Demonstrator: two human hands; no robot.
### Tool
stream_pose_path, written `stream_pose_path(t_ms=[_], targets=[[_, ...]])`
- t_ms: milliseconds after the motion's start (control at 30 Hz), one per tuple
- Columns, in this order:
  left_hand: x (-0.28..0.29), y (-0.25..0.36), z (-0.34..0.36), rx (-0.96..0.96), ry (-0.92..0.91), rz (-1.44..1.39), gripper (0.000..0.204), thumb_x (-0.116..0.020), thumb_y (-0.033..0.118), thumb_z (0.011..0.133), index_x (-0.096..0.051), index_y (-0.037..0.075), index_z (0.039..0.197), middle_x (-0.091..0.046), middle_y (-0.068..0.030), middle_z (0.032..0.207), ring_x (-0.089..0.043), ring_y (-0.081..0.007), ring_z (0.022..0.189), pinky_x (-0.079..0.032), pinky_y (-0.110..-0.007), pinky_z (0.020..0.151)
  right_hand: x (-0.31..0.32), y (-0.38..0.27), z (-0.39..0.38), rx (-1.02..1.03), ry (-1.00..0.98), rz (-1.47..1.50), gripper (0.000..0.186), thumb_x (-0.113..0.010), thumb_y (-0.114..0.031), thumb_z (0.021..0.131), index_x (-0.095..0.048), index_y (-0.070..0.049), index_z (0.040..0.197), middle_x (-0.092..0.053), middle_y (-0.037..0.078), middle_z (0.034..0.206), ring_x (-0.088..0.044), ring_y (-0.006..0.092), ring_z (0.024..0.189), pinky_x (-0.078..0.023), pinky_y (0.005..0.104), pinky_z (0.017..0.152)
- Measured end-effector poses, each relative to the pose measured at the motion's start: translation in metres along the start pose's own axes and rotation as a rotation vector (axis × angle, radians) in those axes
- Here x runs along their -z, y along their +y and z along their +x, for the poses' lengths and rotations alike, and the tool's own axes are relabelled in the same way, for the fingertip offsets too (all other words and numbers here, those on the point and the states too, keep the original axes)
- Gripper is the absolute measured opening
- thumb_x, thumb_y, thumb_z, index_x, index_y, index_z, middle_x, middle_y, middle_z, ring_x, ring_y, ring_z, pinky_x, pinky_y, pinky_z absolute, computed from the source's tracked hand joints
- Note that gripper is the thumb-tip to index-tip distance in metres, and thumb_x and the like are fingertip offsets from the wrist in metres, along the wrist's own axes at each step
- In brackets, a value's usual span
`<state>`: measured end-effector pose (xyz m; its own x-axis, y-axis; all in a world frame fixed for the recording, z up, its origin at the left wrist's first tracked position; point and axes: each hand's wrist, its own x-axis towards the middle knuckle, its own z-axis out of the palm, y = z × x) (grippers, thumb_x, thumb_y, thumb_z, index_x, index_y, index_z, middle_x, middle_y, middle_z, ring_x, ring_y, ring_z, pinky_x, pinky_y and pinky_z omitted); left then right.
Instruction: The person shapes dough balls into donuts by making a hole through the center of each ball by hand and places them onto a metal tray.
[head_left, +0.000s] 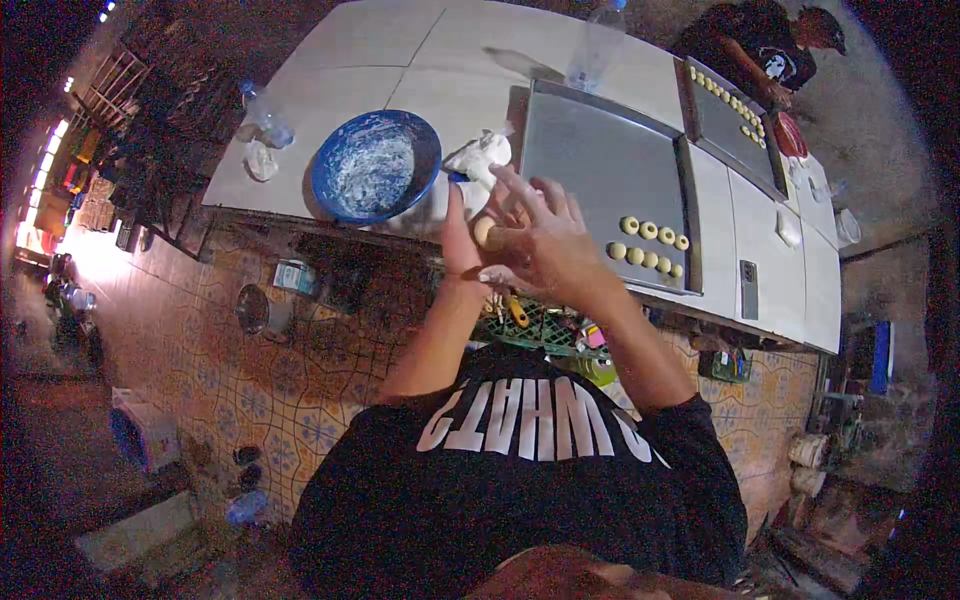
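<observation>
A pale round dough ball (485,233) sits against the palm of my left hand (462,245), which is upright and holds it. My right hand (550,240) is cupped over it from the right, fingers apart and bent, one fingertip touching the ball. Flour dusts my fingers. Just beyond my hands lies a white plastic bag (482,152). To their left stands a blue bowl (325,185) coated inside with white flour. On the right a metal baking tray (600,135) carries two short rows of dough balls (650,258), some with a dent on top.
A second tray (715,110) with more dough pieces stands at the far right, near another person (760,50) in dark clothes. Clear plastic bottles (597,50) stand on the white tiled table (450,70). A phone-like dark object (748,289) lies at its front edge. A green crate (535,328) sits below.
</observation>
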<state>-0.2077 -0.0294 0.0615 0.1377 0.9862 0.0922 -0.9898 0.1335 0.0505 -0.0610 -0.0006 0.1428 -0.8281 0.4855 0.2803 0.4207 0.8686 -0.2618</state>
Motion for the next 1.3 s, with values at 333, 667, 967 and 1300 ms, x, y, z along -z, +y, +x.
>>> stream_pose_path(t_ms=[333,667,967,1300], targets=[[0.001,0.006,0.005,-0.054,0.154,0.102,0.092,-0.039,0.075,0.100,-0.040,0.005,0.159,-0.048,-0.0170,0.158,-0.054,-0.0374,0.135,-0.044,-0.051,0.115,0.009,-0.001,-0.001,-0.011,0.069,0.117,0.045,-0.077,-0.060,0.083,-0.078,-0.018,0.098,-0.035,0.010,0.165,-0.036,0.0509,0.144,-0.037,0.0674,0.112],[-0.009,-0.004,0.007,-0.248,0.280,0.311,0.081,-0.039,0.068,0.104,-0.044,0.007,0.156,-0.049,-0.0175,0.159,-0.050,-0.0394,0.141,-0.043,-0.054,0.116,0.010,0.001,-0.002,-0.014,-0.013,0.036,0.047,-0.071,-0.063,0.088,-0.079,-0.019,0.102,-0.035,0.016,0.164,-0.034,0.0514,0.145,-0.034,0.0680,0.112],[0.018,0.008,0.006,0.000,-0.010,0.060,0.087,-0.040,0.075,0.100,-0.047,0.009,0.156,-0.054,-0.0183,0.150,-0.053,-0.0389,0.136,-0.043,-0.055,0.115,0.005,0.000,-0.004,-0.015,0.150,0.052,0.043,-0.075,-0.059,0.085,-0.078,-0.018,0.098,-0.038,0.015,0.163,-0.037,0.0516,0.143,-0.038,0.0664,0.111],[-0.007,-0.001,0.009,-0.025,0.182,0.068,0.080,-0.041,0.075,0.101,-0.050,0.012,0.151,-0.061,-0.0158,0.139,-0.066,-0.0315,0.119,-0.056,-0.049,0.100,0.010,0.001,-0.006,0.030,0.069,0.020,0.037,-0.077,-0.057,0.085,-0.079,-0.022,0.097,-0.035,0.015,0.163,-0.038,0.0476,0.143,-0.038,0.0639,0.112]])
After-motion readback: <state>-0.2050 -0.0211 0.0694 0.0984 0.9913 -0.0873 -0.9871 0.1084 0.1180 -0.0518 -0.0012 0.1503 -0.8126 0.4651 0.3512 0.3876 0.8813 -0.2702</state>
